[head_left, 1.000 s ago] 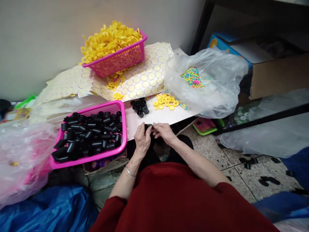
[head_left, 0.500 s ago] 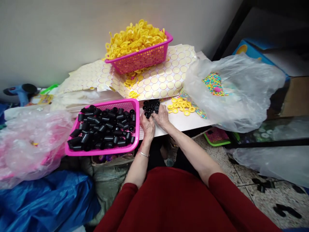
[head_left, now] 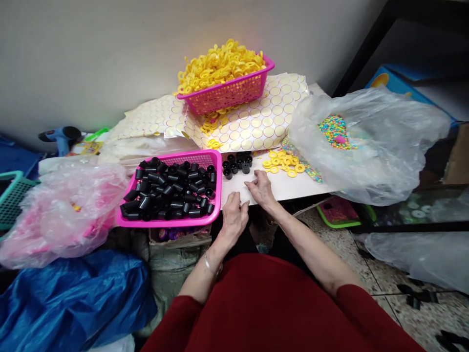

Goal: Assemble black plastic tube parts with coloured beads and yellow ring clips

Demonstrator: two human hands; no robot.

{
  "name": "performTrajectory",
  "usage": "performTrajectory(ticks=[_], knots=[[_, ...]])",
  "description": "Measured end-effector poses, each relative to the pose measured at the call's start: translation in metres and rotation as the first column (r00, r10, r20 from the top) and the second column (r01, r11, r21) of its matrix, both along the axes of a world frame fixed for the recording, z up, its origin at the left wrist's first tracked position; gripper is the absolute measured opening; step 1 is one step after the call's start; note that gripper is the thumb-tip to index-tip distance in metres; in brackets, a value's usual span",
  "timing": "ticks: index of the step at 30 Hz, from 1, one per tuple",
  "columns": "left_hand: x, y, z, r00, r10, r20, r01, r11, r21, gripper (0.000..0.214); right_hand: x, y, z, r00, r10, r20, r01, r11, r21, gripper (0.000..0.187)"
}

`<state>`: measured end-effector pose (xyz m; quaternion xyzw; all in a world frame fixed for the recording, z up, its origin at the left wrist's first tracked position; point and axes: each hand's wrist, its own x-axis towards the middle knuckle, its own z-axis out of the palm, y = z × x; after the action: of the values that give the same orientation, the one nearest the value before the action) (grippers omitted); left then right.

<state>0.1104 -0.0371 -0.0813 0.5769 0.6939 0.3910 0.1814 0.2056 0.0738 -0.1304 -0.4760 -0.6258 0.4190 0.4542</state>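
Observation:
Several short black plastic cylinders (head_left: 238, 164) stand grouped on the white tabletop (head_left: 234, 188), with hollow round tops facing up. My left hand (head_left: 234, 215) is at the table's front edge, fingers loosely bent and a little apart, with nothing visible in it. To its right, my right hand (head_left: 261, 188) hovers over or rests on the tabletop just in front of the black group. Its thumb and fingers are apart and hold nothing I can see. Beyond it lie loose yellow rings (head_left: 284, 162). A pink basket (head_left: 219, 195) left of my hands is heaped with more black cylinders (head_left: 172, 188).
A second pink basket (head_left: 234, 93) of yellow rings stands on sticker sheets (head_left: 269, 129) at the back. A clear plastic bag (head_left: 373, 151) with small coloured beads (head_left: 335, 129) lies right. Left are a pinkish plastic bag (head_left: 73, 205) and a blue heat gun (head_left: 62, 139).
Both hands have drawn back from the black cylinders toward the table's front edge and moved apart from each other. The cylinders stay standing in their group. The view has shifted slightly left.

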Motion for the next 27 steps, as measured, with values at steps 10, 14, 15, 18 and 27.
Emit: performTrajectory(ticks=[10,14,15,18,27], knots=[[-0.184,0.059,0.106,0.821,0.08,-0.565,-0.169,0.98,-0.107,0.007,0.023,-0.054,0.015,0.984,0.152,-0.088,-0.15,0.988,0.026,0.017],[-0.218,0.076,0.094,0.897,-0.055,-0.438,-0.07,0.962,-0.264,0.009,0.019,-0.054,0.023,0.97,0.198,-0.141,-0.198,0.98,0.011,0.017],[-0.221,0.075,0.091,0.897,-0.053,-0.438,-0.068,0.964,-0.256,0.009,0.018,-0.054,0.025,0.966,0.207,-0.153,-0.209,0.978,0.004,0.016],[-0.223,0.068,0.087,0.892,-0.002,-0.452,-0.102,0.973,-0.206,0.011,0.016,-0.055,0.028,0.96,0.233,-0.158,-0.237,0.972,-0.004,0.013],[-0.134,0.014,0.114,0.994,0.11,0.013,-0.108,0.988,-0.114,0.023,0.01,-0.073,0.062,0.971,0.239,0.027,-0.234,0.913,0.333,0.028]])
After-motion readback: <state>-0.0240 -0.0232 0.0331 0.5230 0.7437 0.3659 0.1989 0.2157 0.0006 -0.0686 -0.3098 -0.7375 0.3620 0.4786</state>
